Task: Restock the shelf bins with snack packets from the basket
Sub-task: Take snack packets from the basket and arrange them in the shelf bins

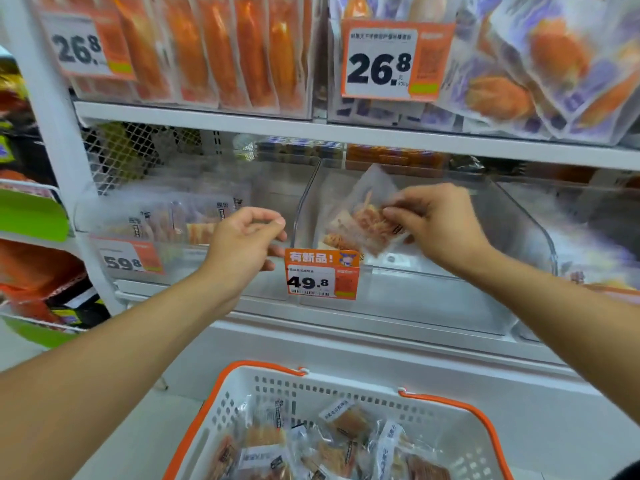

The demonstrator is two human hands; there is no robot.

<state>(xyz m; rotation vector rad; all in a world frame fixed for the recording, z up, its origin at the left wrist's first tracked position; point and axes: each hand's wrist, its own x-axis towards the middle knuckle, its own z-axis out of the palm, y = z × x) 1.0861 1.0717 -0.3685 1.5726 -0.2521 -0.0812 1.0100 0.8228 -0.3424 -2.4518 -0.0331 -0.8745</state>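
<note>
My right hand [434,226] pinches a clear snack packet [360,220] by its right edge, fingertips and thumb closed on the film, and holds it inside the open top of the middle clear shelf bin [433,296], the one with the 49.8 price tag [321,274] clipped to its front left corner. My left hand [242,240] hovers at the divider between that bin and the left bin [162,216]; its fingers are curled with thumb meeting forefinger, and I can't tell whether they nip anything or just touch the plastic edge.

The packet looks light and limp: thin crinkly film around dry orange shreds. I judge it will flop if held by one corner, slide easily between fingers, and crush if squeezed in the middle, so the sealed edge is the place to take it.

The middle bin looks nearly bare, its smooth walls sloping toward me, so packets may slip forward. The left bin already holds packets. Near me, below, the white basket [221,407] with orange handles holds many more packets [332,445]. Above, the upper shelf [242,121] carries full bins of orange packs.
</note>
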